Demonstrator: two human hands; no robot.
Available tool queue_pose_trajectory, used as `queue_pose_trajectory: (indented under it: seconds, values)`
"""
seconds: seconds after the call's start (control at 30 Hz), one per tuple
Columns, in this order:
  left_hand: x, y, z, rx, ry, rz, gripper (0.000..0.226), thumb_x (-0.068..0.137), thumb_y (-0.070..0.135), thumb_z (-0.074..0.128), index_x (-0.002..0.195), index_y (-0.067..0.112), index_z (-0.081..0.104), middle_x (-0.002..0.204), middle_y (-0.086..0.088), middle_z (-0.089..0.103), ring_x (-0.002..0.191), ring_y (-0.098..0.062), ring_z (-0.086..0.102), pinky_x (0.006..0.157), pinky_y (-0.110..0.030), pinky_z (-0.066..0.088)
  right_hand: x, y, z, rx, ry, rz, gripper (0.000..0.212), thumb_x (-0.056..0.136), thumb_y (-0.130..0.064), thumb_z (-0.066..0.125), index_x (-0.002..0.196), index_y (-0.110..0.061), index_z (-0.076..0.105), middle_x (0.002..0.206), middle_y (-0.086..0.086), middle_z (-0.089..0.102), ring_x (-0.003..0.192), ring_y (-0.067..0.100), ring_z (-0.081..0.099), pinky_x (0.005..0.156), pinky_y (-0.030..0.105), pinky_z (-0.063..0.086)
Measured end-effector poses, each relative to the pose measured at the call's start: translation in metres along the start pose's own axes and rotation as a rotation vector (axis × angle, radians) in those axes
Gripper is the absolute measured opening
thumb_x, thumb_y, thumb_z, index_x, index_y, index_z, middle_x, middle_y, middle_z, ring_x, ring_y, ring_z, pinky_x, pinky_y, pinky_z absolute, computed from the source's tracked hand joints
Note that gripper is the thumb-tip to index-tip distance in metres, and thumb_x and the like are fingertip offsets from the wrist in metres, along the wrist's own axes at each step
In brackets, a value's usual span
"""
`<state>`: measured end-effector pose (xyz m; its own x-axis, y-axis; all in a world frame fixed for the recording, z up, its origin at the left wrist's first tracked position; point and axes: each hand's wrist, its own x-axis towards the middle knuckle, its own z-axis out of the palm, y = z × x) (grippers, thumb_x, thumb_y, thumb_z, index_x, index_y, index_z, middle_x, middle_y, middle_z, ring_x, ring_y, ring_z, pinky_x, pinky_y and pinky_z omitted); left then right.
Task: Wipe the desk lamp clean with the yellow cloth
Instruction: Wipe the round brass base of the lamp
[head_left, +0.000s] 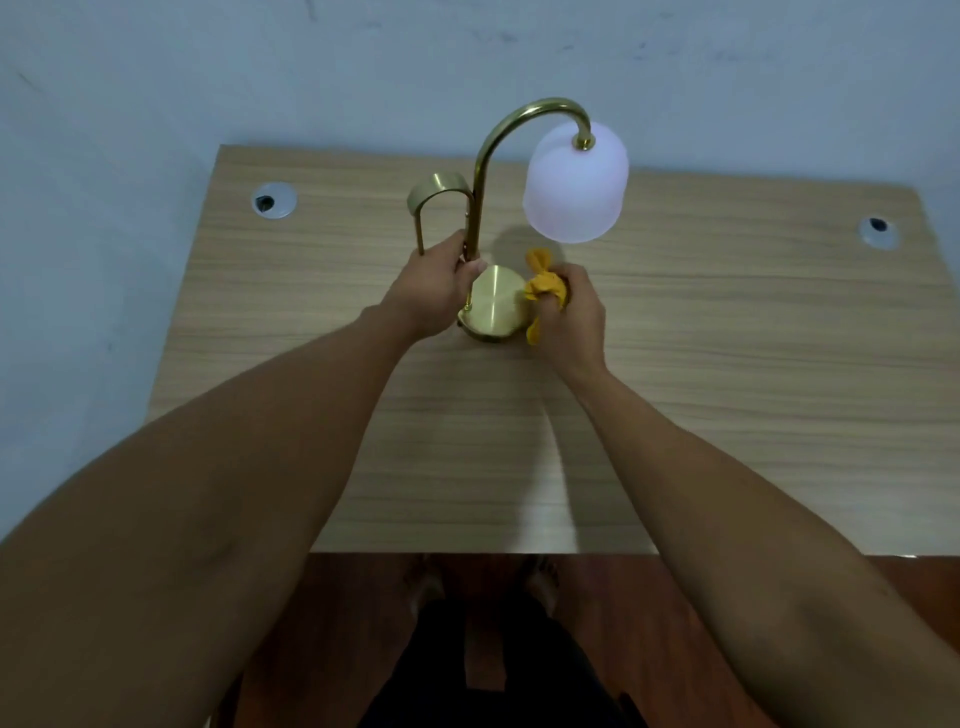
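A brass desk lamp stands mid-desk, with a curved neck, a looped handle on its left, a round brass base and a frosted white shade hanging at the right. My left hand grips the lower stem just above the base. My right hand is closed around a bunched yellow cloth, which presses against the right edge of the base.
The wooden desk backs onto a pale blue wall. Two round cable grommets sit in it, one at the back left and one at the back right. Below the desk's front edge I see dark trousers and a reddish floor.
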<state>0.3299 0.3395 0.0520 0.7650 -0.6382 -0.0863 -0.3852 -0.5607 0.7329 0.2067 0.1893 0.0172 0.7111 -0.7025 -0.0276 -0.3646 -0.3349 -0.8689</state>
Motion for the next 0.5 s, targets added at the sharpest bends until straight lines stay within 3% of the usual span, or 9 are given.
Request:
queue_pose_trajectory:
  seconds: [0.07,0.13,0.2,0.3,0.37,0.4,0.47,0.5]
  values:
    - [0.0,-0.001,0.002,0.008,0.01,0.004,0.023,0.102,0.038,0.049,0.11,0.019,0.059,0.094,-0.001,0.067,0.096,-0.032,0.061,0.087,-0.048,0.052,0.001,0.003,0.016,-0.104,-0.186,-0.08,0.037,0.096,-0.002,0.045,0.128,-0.012,0.059,0.111,0.004,0.069,0.101,0.021,0.065,0.09,0.029,0.052]
    - [0.001,-0.003,0.003,0.016,0.03,0.024,0.023,0.102,0.037,0.05,0.11,0.018,0.06,0.092,0.0,0.067,0.094,-0.031,0.062,0.085,-0.046,0.053,-0.009,0.018,0.04,-0.296,-0.34,-0.212,0.049,0.092,0.004,0.043,0.138,-0.009,0.052,0.137,0.021,0.059,0.13,0.043,0.052,0.111,0.05,0.043]
    - [0.001,-0.003,0.003,0.01,0.044,0.036,0.022,0.102,0.035,0.051,0.109,0.017,0.061,0.09,-0.002,0.067,0.091,-0.029,0.063,0.082,-0.043,0.053,-0.023,0.03,0.061,-0.429,-0.341,-0.218,0.058,0.092,0.008,0.045,0.15,0.0,0.044,0.158,0.027,0.04,0.15,0.051,0.029,0.122,0.058,0.024]
    - [0.001,-0.003,0.003,0.012,0.048,0.056,0.021,0.103,0.033,0.051,0.11,0.016,0.06,0.089,-0.001,0.067,0.091,-0.03,0.063,0.082,-0.044,0.052,-0.04,0.025,0.075,-0.461,-0.318,-0.282,0.057,0.092,0.005,0.052,0.148,0.006,0.046,0.156,0.028,0.042,0.149,0.046,0.034,0.123,0.057,0.025]
    - [0.001,-0.001,0.003,0.016,0.042,0.054,0.02,0.103,0.033,0.05,0.11,0.017,0.06,0.089,-0.001,0.066,0.092,-0.031,0.062,0.083,-0.044,0.052,-0.046,0.018,0.07,-0.423,-0.317,-0.314,0.05,0.089,0.005,0.059,0.139,0.003,0.059,0.143,0.025,0.059,0.138,0.042,0.051,0.115,0.049,0.039]
    - [0.001,-0.001,0.003,0.012,0.033,0.045,0.02,0.103,0.033,0.05,0.109,0.017,0.06,0.09,-0.002,0.067,0.092,-0.031,0.062,0.083,-0.044,0.051,-0.048,0.013,0.064,-0.372,-0.313,-0.306,0.041,0.089,0.002,0.061,0.13,-0.002,0.068,0.129,0.021,0.069,0.124,0.039,0.062,0.104,0.044,0.048]
    - [0.002,-0.002,0.002,-0.002,0.018,0.035,0.019,0.103,0.032,0.05,0.108,0.016,0.059,0.09,-0.005,0.067,0.091,-0.03,0.061,0.081,-0.043,0.051,-0.052,0.004,0.05,-0.222,-0.274,-0.122,0.025,0.093,-0.011,0.057,0.108,-0.009,0.077,0.099,0.01,0.076,0.092,0.027,0.069,0.077,0.035,0.053]
    - [0.002,-0.002,0.002,-0.005,0.012,0.035,0.019,0.103,0.032,0.05,0.107,0.016,0.059,0.089,-0.005,0.066,0.09,-0.029,0.061,0.08,-0.042,0.05,-0.048,0.001,0.045,-0.118,-0.165,-0.011,0.025,0.093,-0.016,0.052,0.098,-0.008,0.075,0.089,0.008,0.073,0.082,0.024,0.065,0.069,0.034,0.049]
